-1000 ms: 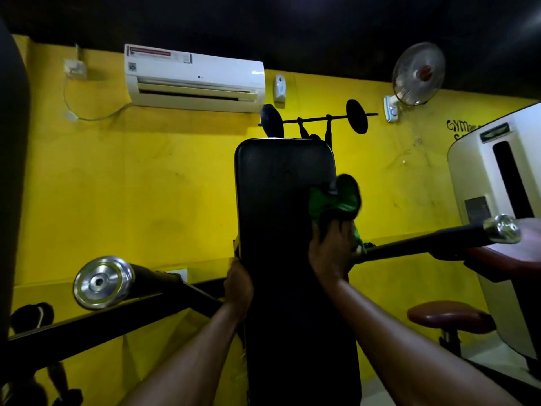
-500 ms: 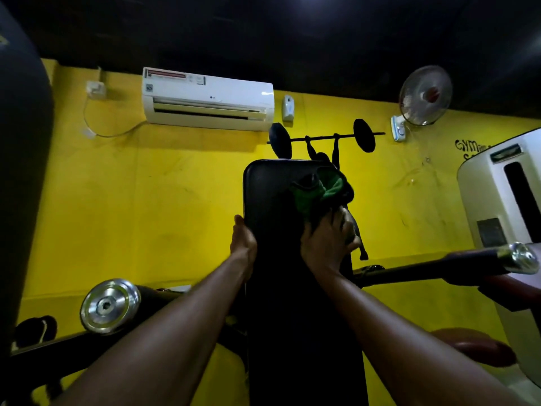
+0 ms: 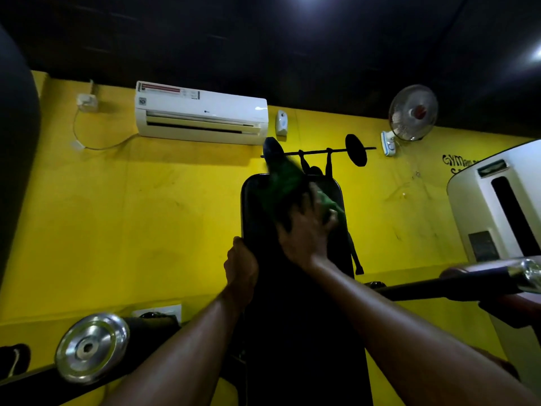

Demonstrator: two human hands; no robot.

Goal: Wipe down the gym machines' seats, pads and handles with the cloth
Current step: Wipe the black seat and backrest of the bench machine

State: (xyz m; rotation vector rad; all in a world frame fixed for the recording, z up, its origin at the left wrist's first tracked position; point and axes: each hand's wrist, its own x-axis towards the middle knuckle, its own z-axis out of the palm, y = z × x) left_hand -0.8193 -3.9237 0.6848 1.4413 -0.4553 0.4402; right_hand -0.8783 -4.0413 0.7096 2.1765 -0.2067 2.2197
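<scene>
Yellow wall (image 3: 87, 230) fills the view ahead, with an air conditioner (image 3: 202, 115) high on it and a wall fan (image 3: 412, 112) off to the right. In front of that stands the black back pad (image 3: 254, 212) I am working on.

I judge the step in hand to be wiping the upper part of this pad. My right hand (image 3: 307, 230) holds the green cloth (image 3: 285, 183) against the pad near its top. The fingers look closed into its bunched folds, with the thumb on the far side, and a loose end reaches past the pad's top edge. My left hand (image 3: 240, 268) grips the pad's left edge lower down to steady it, the fingers curling round behind.

The next move, as I see it, calls for firm, even pressure drawn down the face of the pad. It also needs the cloth spread flatter so that it covers more than a narrow stripe. After that come the handles: one with a chrome cap (image 3: 90, 347) at lower left, and the bar (image 3: 456, 284) on the right.

Much is hard to read. The cloth and my right fingers are blurred. The lower pad is so dark that I cannot tell wiped from unwiped. My left fingertips are hidden behind the pad, the seat is out of view below, and the white machine housing (image 3: 497, 206) is cut off at the right edge.
</scene>
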